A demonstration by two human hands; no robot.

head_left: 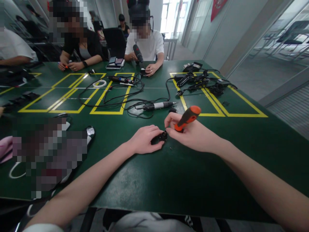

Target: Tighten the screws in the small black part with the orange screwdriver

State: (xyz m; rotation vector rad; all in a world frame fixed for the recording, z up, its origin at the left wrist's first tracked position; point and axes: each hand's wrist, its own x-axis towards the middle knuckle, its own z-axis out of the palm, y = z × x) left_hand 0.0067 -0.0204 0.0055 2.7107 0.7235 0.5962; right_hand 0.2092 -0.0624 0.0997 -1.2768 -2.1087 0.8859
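- Left hand (pixel 145 139) presses closed over a small black part (pixel 159 138), pinning it to the green surface (pixel 169 180).
- Right hand (pixel 193 133) grips an orange-handled screwdriver (pixel 187 118), tip at the part.
- Judgement: fastening work under way, unfinished; a tiny speck, possibly a screw (pixel 170 148), lies beside it.

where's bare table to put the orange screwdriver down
Bare green table lies right of the right hand, below the yellow lines, and between the forearms toward the near edge. Crowded: cables and the corded tool just beyond the hands; clutter at near left.
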